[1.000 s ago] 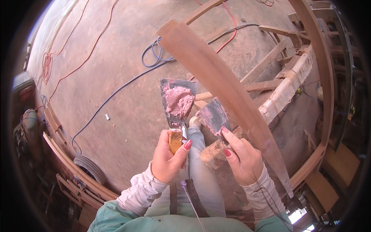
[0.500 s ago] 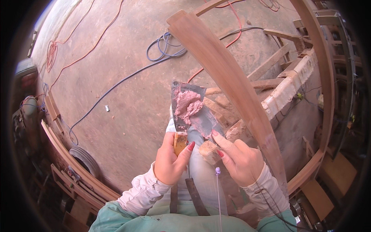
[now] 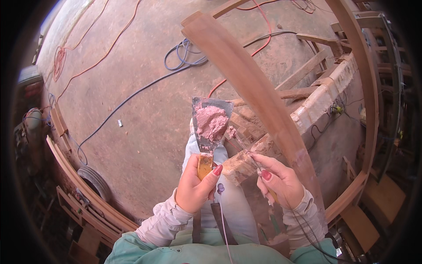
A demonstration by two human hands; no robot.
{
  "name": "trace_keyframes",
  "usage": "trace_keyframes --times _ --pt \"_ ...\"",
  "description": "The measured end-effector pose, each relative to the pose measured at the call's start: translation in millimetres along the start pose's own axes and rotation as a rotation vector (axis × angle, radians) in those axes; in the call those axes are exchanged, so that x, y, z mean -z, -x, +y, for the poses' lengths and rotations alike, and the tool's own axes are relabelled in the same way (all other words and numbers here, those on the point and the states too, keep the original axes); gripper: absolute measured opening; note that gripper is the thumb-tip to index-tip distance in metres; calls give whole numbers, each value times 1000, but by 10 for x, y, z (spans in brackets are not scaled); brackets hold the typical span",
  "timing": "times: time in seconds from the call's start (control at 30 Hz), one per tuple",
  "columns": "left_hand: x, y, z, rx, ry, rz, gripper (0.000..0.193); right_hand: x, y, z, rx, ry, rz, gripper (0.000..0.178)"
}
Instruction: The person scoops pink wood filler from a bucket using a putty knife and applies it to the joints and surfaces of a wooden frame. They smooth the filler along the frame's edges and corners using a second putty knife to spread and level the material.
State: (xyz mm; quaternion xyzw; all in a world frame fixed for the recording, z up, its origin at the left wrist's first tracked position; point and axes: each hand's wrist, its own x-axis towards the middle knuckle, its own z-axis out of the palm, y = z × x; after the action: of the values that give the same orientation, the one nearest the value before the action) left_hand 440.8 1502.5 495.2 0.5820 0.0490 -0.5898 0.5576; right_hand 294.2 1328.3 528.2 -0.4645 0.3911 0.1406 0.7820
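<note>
My left hand [image 3: 195,187] is closed around the yellowish handle of a putty knife [image 3: 205,165], whose wide dark blade points away from me. A thick lump of pink putty [image 3: 212,123] lies on that blade. Between my right hand's fingers is a second putty knife [image 3: 241,142], turned nearly edge-on, with a small dab of pink putty [image 3: 231,131] at its tip. That tip is just right of the loaded blade. To the right of both knives, a curved wooden piece [image 3: 250,79] slants across, with a faint pinkish patch near its lower end.
Beneath my right hand a rough wooden beam [image 3: 239,166] reaches toward a putty-smeared bar [image 3: 325,97]. A curved wooden frame [image 3: 371,66] stands at the right. A blue hose [image 3: 132,95] and red cords cross the floor. A tyre [image 3: 94,181] lies at left.
The right putty knife has come away from the lump, turned from flat to edge-on, and carries a dab of putty. The left knife has dropped slightly lower in view.
</note>
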Motion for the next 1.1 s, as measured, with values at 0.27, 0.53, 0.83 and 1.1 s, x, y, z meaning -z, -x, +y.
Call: trace_keyframes --times 0.27,0.53,0.83,1.1 --pt "-86 -55 28 26 74 -4 23 93 -60 174 132 -237 -16 45" --pt "520 -324 350 13 32 36 20 248 -511 -502 416 1344 624 47" --pt "1426 -644 1195 39 -135 72 17 119 -1225 -1358 328 1677 552 51" --pt "1576 -829 1404 99 -175 47 19 62 -1289 -1447 128 1657 518 50"
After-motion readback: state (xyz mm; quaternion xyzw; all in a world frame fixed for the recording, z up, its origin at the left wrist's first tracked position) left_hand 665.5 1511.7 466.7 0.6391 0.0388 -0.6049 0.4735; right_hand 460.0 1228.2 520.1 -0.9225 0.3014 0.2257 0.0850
